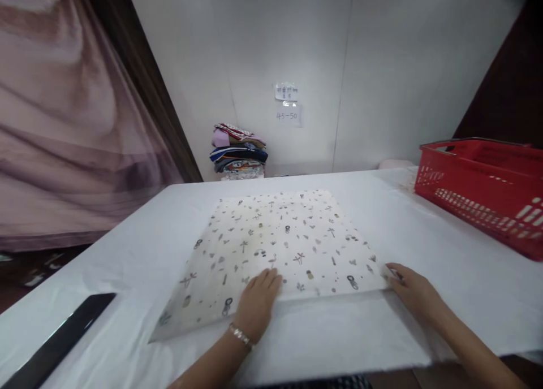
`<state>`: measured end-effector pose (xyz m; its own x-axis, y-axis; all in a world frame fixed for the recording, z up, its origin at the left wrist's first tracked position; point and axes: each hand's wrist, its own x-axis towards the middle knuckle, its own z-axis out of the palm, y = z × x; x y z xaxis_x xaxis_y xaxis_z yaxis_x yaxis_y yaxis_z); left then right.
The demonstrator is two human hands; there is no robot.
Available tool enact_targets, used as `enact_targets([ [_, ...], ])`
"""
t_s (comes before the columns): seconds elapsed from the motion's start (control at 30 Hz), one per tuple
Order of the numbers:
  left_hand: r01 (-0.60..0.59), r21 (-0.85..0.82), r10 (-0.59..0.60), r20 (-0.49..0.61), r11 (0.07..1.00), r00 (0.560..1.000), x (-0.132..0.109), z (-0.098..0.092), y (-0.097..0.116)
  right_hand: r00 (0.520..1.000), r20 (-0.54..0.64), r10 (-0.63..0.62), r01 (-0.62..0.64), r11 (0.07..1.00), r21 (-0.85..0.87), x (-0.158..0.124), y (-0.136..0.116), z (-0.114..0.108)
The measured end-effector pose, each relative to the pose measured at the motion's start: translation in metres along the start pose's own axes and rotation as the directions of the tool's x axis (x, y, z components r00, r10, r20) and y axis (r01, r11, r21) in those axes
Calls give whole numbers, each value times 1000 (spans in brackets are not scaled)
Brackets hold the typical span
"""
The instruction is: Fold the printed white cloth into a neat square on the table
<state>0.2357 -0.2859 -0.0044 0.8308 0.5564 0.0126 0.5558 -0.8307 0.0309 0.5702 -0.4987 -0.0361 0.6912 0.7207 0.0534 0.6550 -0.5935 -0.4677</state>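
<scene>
A white cloth (292, 230) printed with small palm trees, pineapples and other dark motifs lies spread out on the white-covered table (365, 327). Flat on its front part, left of the middle, rests my left hand (258, 293), fingers stretched forward, with a bracelet (241, 336) on the wrist. My right hand (408, 287) is closed on the front right corner of the cloth, thumb and fingers pinching it. The front left corner reaches toward me and looks slightly lifted from the table.
A long black flat object (63, 338) lies at the table's left edge. A red plastic basket (483, 185) stands at the right. Folded clothes (240, 151) are stacked at the back against the wall, below paper labels (288, 116). A pink curtain (72, 123) hangs left.
</scene>
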Motion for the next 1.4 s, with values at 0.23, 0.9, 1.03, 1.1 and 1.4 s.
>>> enact_targets([
  [0.23, 312, -77, -317, -66, 947, 946, -96, 9, -124, 959, -83, -273, 252, 947, -198, 9, -30, -6],
  [0.9, 463, 39, -464, 33, 886, 885, 211, 0, -255, 913, 240, -330, 383, 895, -229, 304, -204, 114],
  [1.03, 564, -18, -561, 90, 826, 823, 227, 15, -283, 938, 247, -244, 304, 921, -246, 329, -185, 115],
  [1.1, 559, -31, -555, 84, 828, 827, 228, 21, -291, 934, 264, -239, 298, 930, -214, 335, -177, 112],
  [1.4, 554, -38, -550, 69, 832, 832, 225, 20, -288, 986, 98, -132, 147, 974, -170, 354, -134, 89],
])
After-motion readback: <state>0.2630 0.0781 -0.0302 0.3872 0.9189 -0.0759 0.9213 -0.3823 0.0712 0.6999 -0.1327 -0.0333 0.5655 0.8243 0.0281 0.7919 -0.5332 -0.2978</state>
